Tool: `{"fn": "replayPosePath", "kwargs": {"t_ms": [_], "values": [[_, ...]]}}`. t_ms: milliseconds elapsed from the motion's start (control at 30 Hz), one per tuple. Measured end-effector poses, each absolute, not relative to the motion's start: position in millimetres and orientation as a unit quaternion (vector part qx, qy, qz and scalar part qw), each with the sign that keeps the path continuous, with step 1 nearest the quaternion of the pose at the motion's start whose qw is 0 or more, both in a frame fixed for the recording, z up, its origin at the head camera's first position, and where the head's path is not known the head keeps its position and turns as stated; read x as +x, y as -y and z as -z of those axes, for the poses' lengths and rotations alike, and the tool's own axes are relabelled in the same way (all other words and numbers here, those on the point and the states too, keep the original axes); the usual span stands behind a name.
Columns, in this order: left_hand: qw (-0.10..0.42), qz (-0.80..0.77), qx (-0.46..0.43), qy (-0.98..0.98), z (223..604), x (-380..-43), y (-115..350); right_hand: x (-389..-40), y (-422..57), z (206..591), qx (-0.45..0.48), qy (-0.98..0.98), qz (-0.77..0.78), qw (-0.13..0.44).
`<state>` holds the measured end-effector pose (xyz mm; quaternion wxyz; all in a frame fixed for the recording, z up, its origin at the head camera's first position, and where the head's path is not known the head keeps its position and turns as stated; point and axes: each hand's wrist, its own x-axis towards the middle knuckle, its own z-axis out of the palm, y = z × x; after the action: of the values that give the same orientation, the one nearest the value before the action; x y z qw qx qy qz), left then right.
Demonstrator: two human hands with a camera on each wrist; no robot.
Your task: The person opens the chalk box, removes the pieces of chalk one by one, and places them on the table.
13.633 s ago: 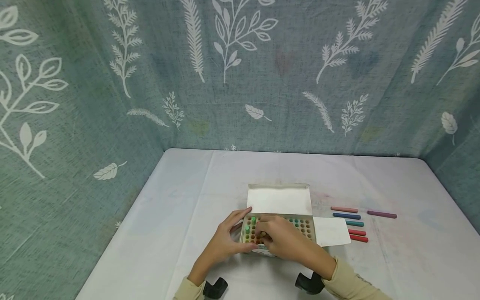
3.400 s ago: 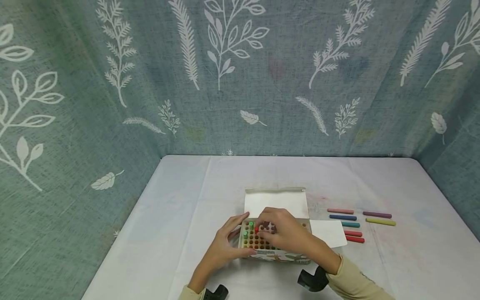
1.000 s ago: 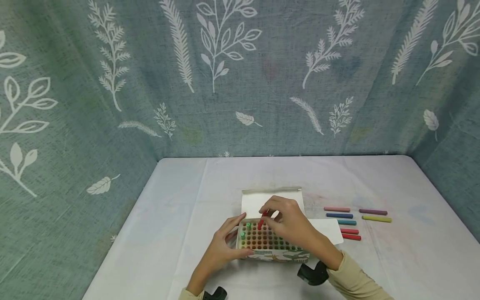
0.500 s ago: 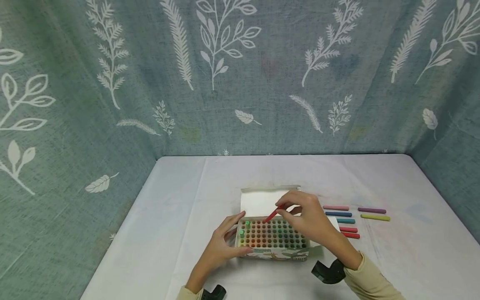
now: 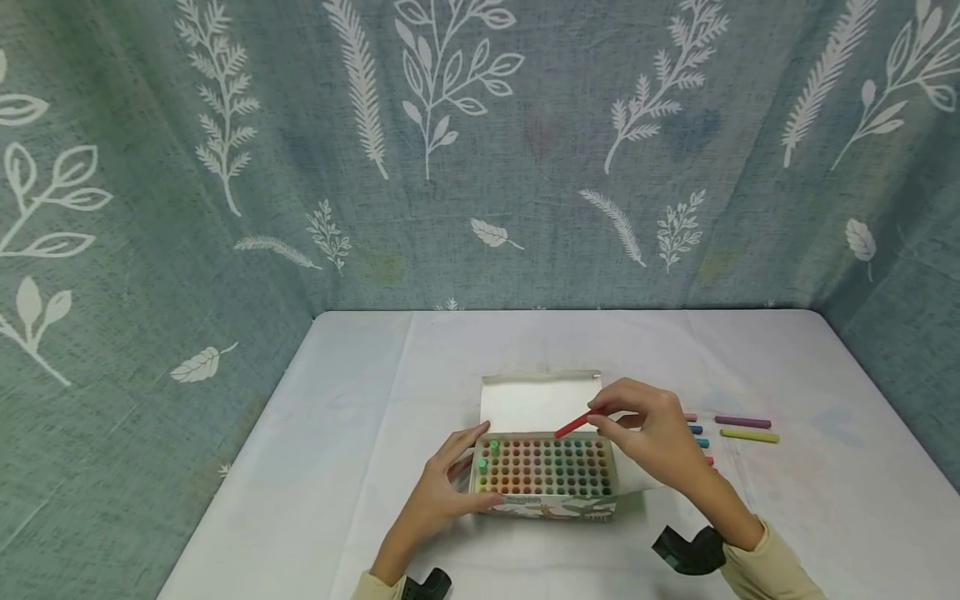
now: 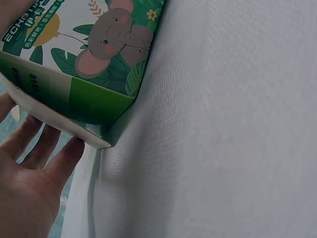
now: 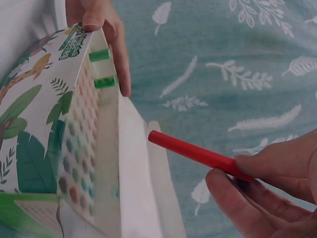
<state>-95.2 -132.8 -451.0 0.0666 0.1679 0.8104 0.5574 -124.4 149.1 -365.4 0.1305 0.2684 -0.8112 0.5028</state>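
My right hand (image 5: 651, 427) pinches a red crayon (image 5: 573, 425) by one end, between thumb and fingertips. The crayon slants over the back edge of an open cardboard crayon box (image 5: 542, 507), near the raised lid. In the right wrist view the red crayon (image 7: 198, 154) points toward the box, apart from it. Rows of round holes, tinted inside, fill the box top. Two green crayons (image 5: 494, 448) stick up at its left end. My left hand (image 5: 450, 482) grips that end, thumb at the front edge, a finger at the back. The left wrist view shows fingers (image 6: 64, 161) against the box's side.
To the right lie a purple crayon (image 5: 742, 422) and a yellow-green crayon (image 5: 750, 436). Several pink, blue, teal and red crayons lie partly hidden behind my right hand. The box's white lid (image 5: 536, 402) stands up behind. A white cloth (image 5: 360, 467) covers the table; a patterned curtain (image 5: 450, 208) surrounds it.
A yellow-green crayon has joined the purple one at right. My right hand has drawn the red crayon up out of the box and moved it right. My left hand stays at the box.
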Motion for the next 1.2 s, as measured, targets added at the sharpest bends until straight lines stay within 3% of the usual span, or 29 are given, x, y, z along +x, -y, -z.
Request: {"fn": "replayPosePath", "kwargs": {"t_ms": [200,533,700,833,1200], "values": [[0.071,-0.561,0.164,-0.808,449,-95,132,-119,-158,356,0.245,0.812,-0.514,0.124],[0.075,-0.562,0.16,-0.808,449,-95,132,-131,-186,381,0.228,0.794,-0.556,0.085],[0.075,-0.564,0.161,-0.807,449,-95,132,-126,-193,370,0.226,0.779,-0.58,0.08],[0.076,-0.565,0.16,-0.806,448,-94,131,-121,-197,360,0.221,0.779,-0.58,0.085],[0.075,-0.562,0.156,-0.809,449,-94,132,-125,-232,382,0.151,0.833,-0.517,0.129]]}}
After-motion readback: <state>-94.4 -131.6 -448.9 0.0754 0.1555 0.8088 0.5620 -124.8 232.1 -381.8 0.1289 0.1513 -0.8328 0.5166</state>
